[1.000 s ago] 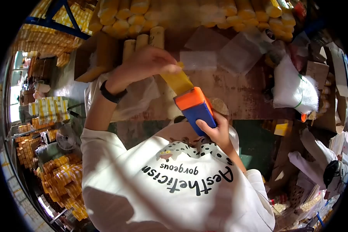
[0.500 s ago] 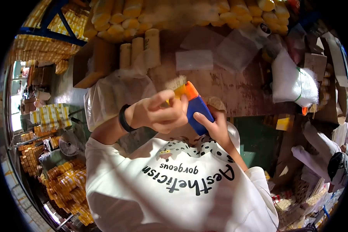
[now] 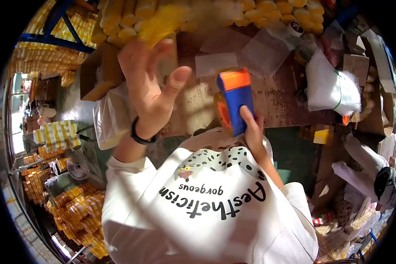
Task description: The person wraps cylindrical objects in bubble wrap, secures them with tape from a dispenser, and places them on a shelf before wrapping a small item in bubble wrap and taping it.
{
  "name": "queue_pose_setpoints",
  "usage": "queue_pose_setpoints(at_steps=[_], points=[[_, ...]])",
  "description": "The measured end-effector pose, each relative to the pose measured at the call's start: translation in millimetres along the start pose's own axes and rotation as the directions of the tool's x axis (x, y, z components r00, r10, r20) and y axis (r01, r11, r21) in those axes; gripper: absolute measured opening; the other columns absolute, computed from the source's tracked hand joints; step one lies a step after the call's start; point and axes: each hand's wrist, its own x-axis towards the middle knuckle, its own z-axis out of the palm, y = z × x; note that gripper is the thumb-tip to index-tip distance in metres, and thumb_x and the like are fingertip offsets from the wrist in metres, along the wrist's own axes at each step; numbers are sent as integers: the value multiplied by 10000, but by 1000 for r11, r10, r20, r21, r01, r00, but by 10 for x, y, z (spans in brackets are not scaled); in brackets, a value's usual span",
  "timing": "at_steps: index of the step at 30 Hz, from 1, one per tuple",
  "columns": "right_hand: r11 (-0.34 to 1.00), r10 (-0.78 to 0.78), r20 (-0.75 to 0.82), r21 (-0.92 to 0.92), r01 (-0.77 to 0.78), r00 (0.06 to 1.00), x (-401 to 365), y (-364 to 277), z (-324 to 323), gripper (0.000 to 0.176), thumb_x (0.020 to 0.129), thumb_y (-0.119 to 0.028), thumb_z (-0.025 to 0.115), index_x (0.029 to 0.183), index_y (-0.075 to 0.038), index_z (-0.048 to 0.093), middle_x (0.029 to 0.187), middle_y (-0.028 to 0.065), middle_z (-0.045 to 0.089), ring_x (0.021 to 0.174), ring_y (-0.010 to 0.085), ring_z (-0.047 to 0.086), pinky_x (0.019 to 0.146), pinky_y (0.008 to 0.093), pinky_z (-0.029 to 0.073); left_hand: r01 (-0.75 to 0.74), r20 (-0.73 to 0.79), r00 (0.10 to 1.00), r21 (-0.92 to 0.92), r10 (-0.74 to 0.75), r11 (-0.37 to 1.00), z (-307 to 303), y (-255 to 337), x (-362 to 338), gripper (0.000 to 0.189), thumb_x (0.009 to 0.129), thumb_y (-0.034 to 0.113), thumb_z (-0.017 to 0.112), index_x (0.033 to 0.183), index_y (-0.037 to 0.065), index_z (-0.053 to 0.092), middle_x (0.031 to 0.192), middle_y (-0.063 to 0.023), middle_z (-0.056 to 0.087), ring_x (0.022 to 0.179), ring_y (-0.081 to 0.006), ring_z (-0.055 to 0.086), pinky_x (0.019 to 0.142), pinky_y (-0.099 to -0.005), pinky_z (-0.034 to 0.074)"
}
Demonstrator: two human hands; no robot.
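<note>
My left hand [image 3: 147, 81], with a black band [image 3: 141, 133] round the wrist, is raised over the table. Its thumb stands apart from the fingers, which are smeared by motion. A blurred yellow thing [image 3: 163, 24] is just beyond those fingertips; I cannot make out what it is or whether they touch. A blue and orange tape dispenser [image 3: 238, 105] is in my right hand [image 3: 253, 132], held upright in front of my chest. Part of a brownish tape roll [image 3: 220, 103] shows along its left side.
Yellow-wrapped rolls [image 3: 268, 13] are stacked at the table's [image 3: 277, 103] far side. Clear plastic sheets [image 3: 266, 50] and a white sheet [image 3: 215, 64] lie before them. An open carton [image 3: 99, 72] and a plastic bag [image 3: 112, 116] stand left; a white bundle [image 3: 332, 86] sits right.
My left hand has moved away from the dispenser, up and to the left, and its fingers have spread. My right hand has turned the dispenser more upright and shifted it slightly right.
</note>
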Motion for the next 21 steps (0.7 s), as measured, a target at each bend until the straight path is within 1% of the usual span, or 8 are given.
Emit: queue_pose_setpoints(at_steps=[1,3,7,10,13,16,18,21], points=[[995,-25,-20,95,27,999,35,64,-43,337,870,-319,632,939,11,641,777,38,632,668,96,576,588,213,443,273,-65,948,-332,-310,903,76,12,-156,641,817,43,675,1351,53,321,1242,-91,424,1024,-228,521,889,-383,471],[960,-73,-62,268,87,995,153,327,-242,333,877,-318,621,939,9,641,766,37,634,658,109,588,580,218,446,532,68,777,-603,-626,595,322,-20,-490,841,805,6,671,1448,102,137,1358,-93,287,1133,-233,474,930,-366,467],[948,-89,68,311,64,994,184,512,-445,563,933,-401,466,1316,8,410,1273,120,515,1153,211,518,984,343,406,616,212,784,-385,-584,687,844,-342,-1129,1051,711,21,756,1467,127,33,1450,-102,166,1294,-255,321,979,-396,437],[956,-68,110,290,33,992,144,538,-478,593,927,-438,457,1352,-32,379,1319,109,478,1209,208,469,1010,353,380,724,388,683,-469,-619,506,923,-398,-1308,1163,661,61,805,1463,114,-36,1478,-124,118,1323,-272,292,1026,-398,377],[920,-97,97,389,52,991,148,374,-351,597,917,-486,445,1332,-58,404,1308,102,484,1199,212,472,1014,361,374,764,495,645,-417,-582,493,955,-407,-1413,1223,638,94,828,1453,91,-84,1488,-155,97,1344,-289,258,1061,-390,315],[822,30,73,565,-66,997,305,472,-552,582,919,-509,422,1310,-78,422,1302,96,479,1183,218,475,1026,365,362,609,479,784,-473,-394,637,996,-473,-1585,1269,631,148,845,1451,111,-123,1495,-153,115,1356,-291,232,1087,-385,252],[839,-176,220,544,29,960,354,614,-691,524,914,-481,446,1302,-129,447,1278,52,489,1158,223,476,1018,372,366,581,504,786,-404,-358,707,1013,-463,-1647,1279,636,169,846,1448,118,-141,1488,-143,160,1349,-286,246,1084,-391,253],[636,114,44,764,-107,993,476,592,-874,473,915,-442,467,1288,-150,477,1279,43,492,1164,245,467,1019,402,369,540,486,787,-242,-381,806,1083,-536,-1689,1224,644,197,843,1434,73,-83,1419,-142,324,1299,-273,334,1056,-388,292]])
